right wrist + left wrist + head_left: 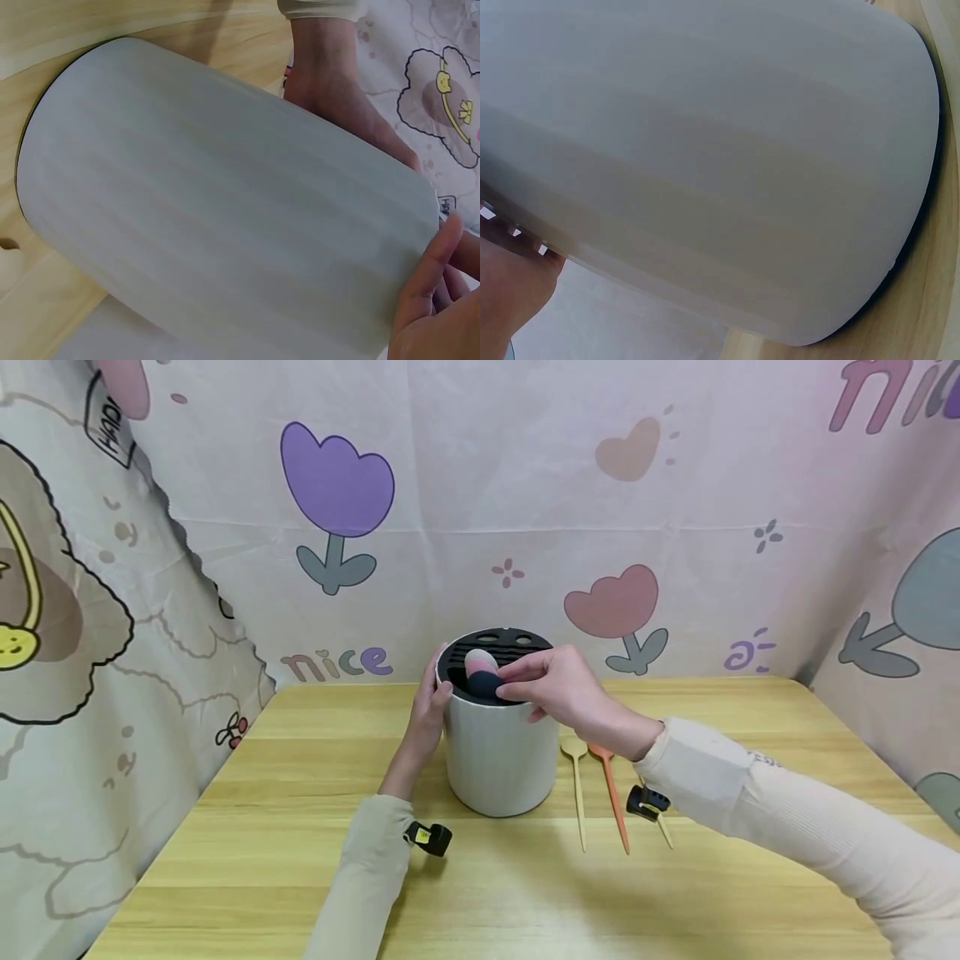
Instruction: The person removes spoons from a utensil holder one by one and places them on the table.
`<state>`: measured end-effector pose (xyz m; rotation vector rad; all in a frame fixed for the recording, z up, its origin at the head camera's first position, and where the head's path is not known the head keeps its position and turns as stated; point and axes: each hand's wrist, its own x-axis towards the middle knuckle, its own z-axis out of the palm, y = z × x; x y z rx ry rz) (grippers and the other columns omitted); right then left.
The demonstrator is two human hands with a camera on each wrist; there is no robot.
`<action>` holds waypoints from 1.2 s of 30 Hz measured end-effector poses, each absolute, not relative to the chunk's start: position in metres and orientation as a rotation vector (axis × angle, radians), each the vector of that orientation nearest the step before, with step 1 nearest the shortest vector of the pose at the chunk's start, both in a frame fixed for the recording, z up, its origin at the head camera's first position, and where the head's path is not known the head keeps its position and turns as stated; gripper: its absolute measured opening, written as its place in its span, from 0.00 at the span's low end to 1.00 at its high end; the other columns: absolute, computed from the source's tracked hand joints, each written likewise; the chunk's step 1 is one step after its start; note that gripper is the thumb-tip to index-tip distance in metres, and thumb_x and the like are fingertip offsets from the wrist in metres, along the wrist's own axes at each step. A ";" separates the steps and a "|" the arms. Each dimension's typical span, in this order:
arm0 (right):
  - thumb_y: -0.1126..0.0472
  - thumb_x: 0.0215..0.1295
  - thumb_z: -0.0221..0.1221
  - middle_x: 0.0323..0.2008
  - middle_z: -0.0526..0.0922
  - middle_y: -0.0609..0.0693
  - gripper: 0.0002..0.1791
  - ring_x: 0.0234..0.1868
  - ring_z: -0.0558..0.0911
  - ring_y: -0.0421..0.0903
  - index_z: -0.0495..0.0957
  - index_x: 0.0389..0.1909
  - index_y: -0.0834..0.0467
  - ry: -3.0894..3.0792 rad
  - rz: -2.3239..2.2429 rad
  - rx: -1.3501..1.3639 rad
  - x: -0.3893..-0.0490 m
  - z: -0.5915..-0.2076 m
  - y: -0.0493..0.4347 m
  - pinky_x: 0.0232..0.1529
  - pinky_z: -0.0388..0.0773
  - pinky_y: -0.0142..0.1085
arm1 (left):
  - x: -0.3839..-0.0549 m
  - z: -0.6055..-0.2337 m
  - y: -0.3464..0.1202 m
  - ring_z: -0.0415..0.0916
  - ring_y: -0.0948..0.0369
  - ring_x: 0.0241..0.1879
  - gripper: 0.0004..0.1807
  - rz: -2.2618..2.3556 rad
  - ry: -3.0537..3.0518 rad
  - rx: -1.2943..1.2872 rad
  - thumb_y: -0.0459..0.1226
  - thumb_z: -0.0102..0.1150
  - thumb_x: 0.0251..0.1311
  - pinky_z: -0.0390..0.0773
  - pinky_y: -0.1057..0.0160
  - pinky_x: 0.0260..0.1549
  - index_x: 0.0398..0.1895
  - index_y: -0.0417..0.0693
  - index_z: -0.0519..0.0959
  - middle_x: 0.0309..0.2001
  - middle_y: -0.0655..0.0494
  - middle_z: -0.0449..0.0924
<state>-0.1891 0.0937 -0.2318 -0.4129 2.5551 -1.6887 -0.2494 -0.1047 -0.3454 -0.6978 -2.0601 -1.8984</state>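
A white cylindrical utensil holder (498, 752) with a black slotted top (457, 660) stands upright on the table. My left hand (429, 706) holds its left side near the rim, thumb toward the front. At the top, my right hand (566, 689) pinches the rounded head of a dark spoon (483, 683) between thumb and fingers. Just behind it, a pale pink rounded head (480, 660) sticks up from the holder. The lower part of the dark spoon is hidden. Both wrist views are mostly filled by the holder's wall (727, 165).
To the right of the holder lie a cream spoon (577, 785), an orange spoon (613, 793) and another pale handle (665, 833), partly hidden beneath the right arm. A patterned cloth (480, 468) hangs behind the wooden table (300, 860).
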 end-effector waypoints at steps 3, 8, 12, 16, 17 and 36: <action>0.67 0.57 0.66 0.42 0.85 0.57 0.17 0.39 0.84 0.46 0.83 0.49 0.65 2.569 -1.684 -0.428 -0.191 -0.232 0.097 0.24 0.80 0.35 | -0.250 -0.347 -0.106 0.44 0.52 0.73 0.47 -1.897 -2.069 -0.689 0.61 0.40 0.61 0.45 0.43 0.68 0.76 0.43 0.48 0.76 0.47 0.46; 0.66 0.58 0.66 0.43 0.85 0.57 0.17 0.41 0.83 0.46 0.82 0.49 0.65 2.577 -1.688 -0.438 -0.192 -0.228 0.103 0.26 0.81 0.36 | -0.249 -0.347 -0.107 0.44 0.52 0.73 0.51 -1.894 -2.069 -0.693 0.67 0.40 0.59 0.45 0.42 0.68 0.76 0.43 0.47 0.76 0.47 0.45; 0.67 0.59 0.65 0.42 0.85 0.58 0.16 0.39 0.83 0.45 0.82 0.48 0.66 2.585 -1.681 -0.469 -0.194 -0.225 0.108 0.26 0.81 0.35 | -0.248 -0.347 -0.107 0.43 0.53 0.73 0.53 -1.894 -2.073 -0.697 0.69 0.40 0.58 0.45 0.42 0.68 0.76 0.44 0.47 0.76 0.48 0.45; 0.68 0.60 0.64 0.41 0.86 0.59 0.15 0.37 0.83 0.46 0.81 0.48 0.67 2.590 -1.675 -0.508 -0.195 -0.224 0.112 0.27 0.79 0.34 | -0.248 -0.347 -0.107 0.43 0.53 0.73 0.50 -1.904 -2.068 -0.698 0.67 0.40 0.60 0.45 0.43 0.68 0.76 0.44 0.47 0.76 0.48 0.44; 0.68 0.60 0.63 0.41 0.85 0.59 0.15 0.37 0.82 0.46 0.81 0.48 0.67 2.585 -1.681 -0.521 -0.195 -0.224 0.113 0.27 0.79 0.34 | -0.248 -0.347 -0.107 0.43 0.53 0.73 0.50 -1.907 -2.067 -0.697 0.66 0.40 0.60 0.45 0.43 0.68 0.76 0.44 0.47 0.76 0.48 0.45; 0.66 0.59 0.65 0.35 0.85 0.53 0.26 0.26 0.76 0.45 0.77 0.60 0.56 2.686 -1.629 -0.770 -0.202 -0.209 0.136 0.23 0.72 0.32 | -0.249 -0.345 -0.104 0.45 0.52 0.73 0.54 -1.927 -2.024 -0.729 0.68 0.43 0.57 0.48 0.46 0.69 0.76 0.41 0.47 0.75 0.45 0.46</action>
